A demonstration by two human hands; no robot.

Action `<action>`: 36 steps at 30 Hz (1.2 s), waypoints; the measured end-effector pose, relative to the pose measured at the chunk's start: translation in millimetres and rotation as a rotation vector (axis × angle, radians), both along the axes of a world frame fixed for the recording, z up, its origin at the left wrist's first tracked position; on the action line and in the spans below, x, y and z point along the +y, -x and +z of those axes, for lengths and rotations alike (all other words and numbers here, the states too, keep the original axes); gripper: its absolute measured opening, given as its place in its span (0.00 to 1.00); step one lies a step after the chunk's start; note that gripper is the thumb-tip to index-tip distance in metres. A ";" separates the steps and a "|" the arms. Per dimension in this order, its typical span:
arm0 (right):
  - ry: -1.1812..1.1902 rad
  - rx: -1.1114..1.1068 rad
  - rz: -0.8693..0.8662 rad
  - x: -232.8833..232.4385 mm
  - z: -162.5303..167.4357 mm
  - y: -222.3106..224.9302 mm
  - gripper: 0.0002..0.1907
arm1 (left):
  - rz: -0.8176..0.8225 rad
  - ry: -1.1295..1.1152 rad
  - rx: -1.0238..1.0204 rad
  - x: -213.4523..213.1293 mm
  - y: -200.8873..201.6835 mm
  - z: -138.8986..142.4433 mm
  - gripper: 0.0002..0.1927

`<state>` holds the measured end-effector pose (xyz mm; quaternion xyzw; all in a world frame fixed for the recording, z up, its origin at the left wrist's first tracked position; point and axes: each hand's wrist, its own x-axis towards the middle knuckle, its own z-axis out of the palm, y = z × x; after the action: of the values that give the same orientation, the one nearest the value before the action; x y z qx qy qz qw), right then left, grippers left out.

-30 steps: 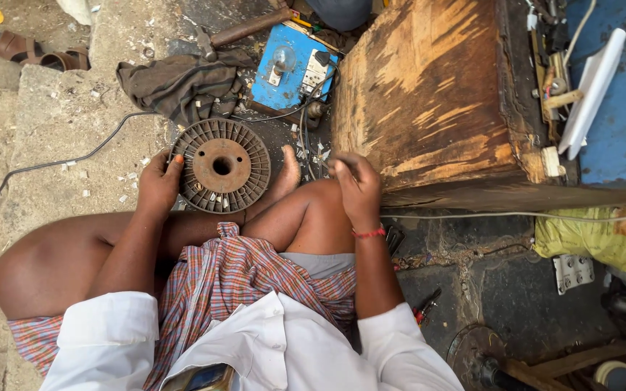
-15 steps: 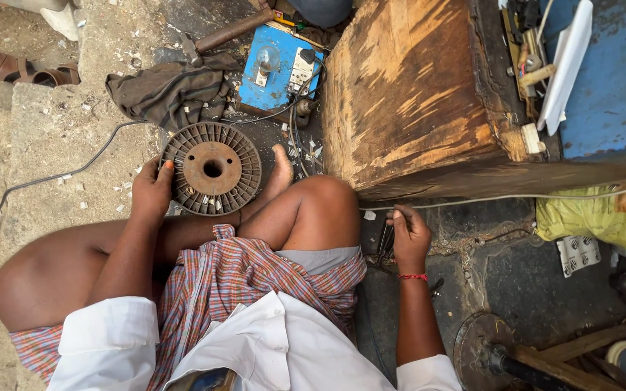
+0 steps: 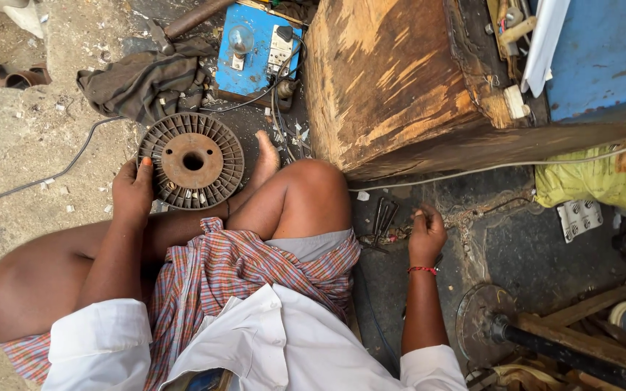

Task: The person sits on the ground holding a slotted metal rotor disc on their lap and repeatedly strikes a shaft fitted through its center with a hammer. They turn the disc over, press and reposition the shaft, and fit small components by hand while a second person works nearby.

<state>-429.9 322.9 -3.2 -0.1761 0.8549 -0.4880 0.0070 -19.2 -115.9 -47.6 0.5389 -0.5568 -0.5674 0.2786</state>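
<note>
The rusty slotted motor core (image 3: 192,161) is steadied on the floor (image 3: 30,137) by the clenched left hand (image 3: 133,191); the right hand (image 3: 427,234), fingers loosely curled and empty, is lowered beside dark pliers (image 3: 382,221), apparently for a tool pickup, so a firm grasp is called for.

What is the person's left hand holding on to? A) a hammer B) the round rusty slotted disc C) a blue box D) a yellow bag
B: the left hand grips the rim of the round rusty slotted disc lying on the ground, while the right hand is down by some thin dark tools on the floor, apart from the disc.
</note>
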 end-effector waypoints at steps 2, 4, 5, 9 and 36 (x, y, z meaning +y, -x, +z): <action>-0.051 -0.052 -0.035 1.0 -9.3 -0.3 0.09 | 0.003 0.006 -0.029 -0.1 -1.1 -0.6 0.24; -0.051 -0.039 -0.007 -3.0 -16.6 -2.9 0.10 | 0.013 0.008 -0.028 -0.6 -2.1 -0.7 0.24; -0.052 -0.033 0.006 -5.8 -18.7 -5.1 0.10 | 0.016 0.005 -0.013 -0.9 -2.6 -0.6 0.24; -0.082 -0.096 -0.020 -18.8 -21.0 -13.8 0.09 | 0.018 -0.014 -0.019 -1.9 -5.0 -0.6 0.24; -0.174 -0.111 0.004 -41.8 -20.6 -35.2 0.08 | 0.019 -0.063 -0.042 -2.9 -10.9 7.6 0.25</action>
<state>-394.8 281.1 -23.8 -0.1492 0.8919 -0.4210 0.0707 -8.2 -118.8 -39.9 0.5645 -0.5394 -0.5705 0.2549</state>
